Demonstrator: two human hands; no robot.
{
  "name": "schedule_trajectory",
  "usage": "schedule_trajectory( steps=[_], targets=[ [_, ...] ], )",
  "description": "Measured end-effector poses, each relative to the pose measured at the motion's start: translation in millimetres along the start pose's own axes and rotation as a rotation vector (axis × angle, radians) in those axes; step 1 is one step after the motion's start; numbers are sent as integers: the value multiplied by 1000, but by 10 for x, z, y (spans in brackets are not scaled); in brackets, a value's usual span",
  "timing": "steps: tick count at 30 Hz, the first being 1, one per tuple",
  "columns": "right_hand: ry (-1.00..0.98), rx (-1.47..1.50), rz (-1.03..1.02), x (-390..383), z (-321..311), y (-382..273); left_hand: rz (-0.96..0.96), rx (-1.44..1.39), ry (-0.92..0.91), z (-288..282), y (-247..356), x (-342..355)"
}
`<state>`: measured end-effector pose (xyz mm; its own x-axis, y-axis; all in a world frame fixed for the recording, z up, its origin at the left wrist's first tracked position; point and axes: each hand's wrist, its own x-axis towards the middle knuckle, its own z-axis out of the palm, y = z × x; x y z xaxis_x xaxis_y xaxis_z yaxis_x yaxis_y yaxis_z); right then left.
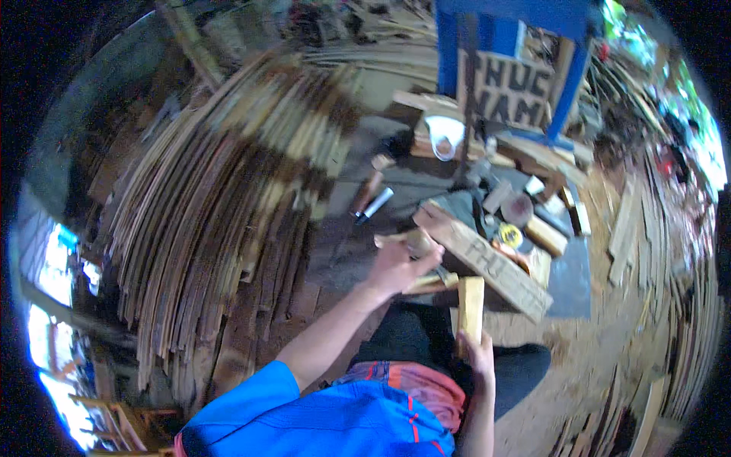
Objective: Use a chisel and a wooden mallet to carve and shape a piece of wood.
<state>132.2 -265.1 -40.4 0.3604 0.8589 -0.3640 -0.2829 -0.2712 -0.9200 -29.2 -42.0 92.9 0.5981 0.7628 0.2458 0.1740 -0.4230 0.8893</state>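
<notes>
My left hand (397,268) is closed at the near edge of the dark work surface (335,255), by a roundish tan piece (418,243); its fingers are partly hidden, and what they grip is unclear. Upright in my right hand (478,352) is a pale wooden block (471,305), gripped at its lower end above my lap. Between and beyond the hands, a thick wooden beam (487,263) with dark lettering lies slantwise. Thin wood strips (430,286) lie just under my left hand.
Long stacked wooden slats (221,183) fill the left side. Past the beam are a yellow tape measure (510,236), a wooden cylinder (545,236) and a white cup-like container (444,137). A white-and-black marker-like stick (375,204) lies left of them. A blue frame (571,91) stands behind.
</notes>
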Motion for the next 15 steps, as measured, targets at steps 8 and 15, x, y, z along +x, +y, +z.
schedule_trajectory(
  steps=[8, 15],
  targets=[
    [-87, -285, -65, -153, -159, -248, 167, 301, 37, 161, 147, -54],
    [-163, -590, -101, -133, -180, -296, 187, 202, 22, 221, 272, -168]
  ],
)
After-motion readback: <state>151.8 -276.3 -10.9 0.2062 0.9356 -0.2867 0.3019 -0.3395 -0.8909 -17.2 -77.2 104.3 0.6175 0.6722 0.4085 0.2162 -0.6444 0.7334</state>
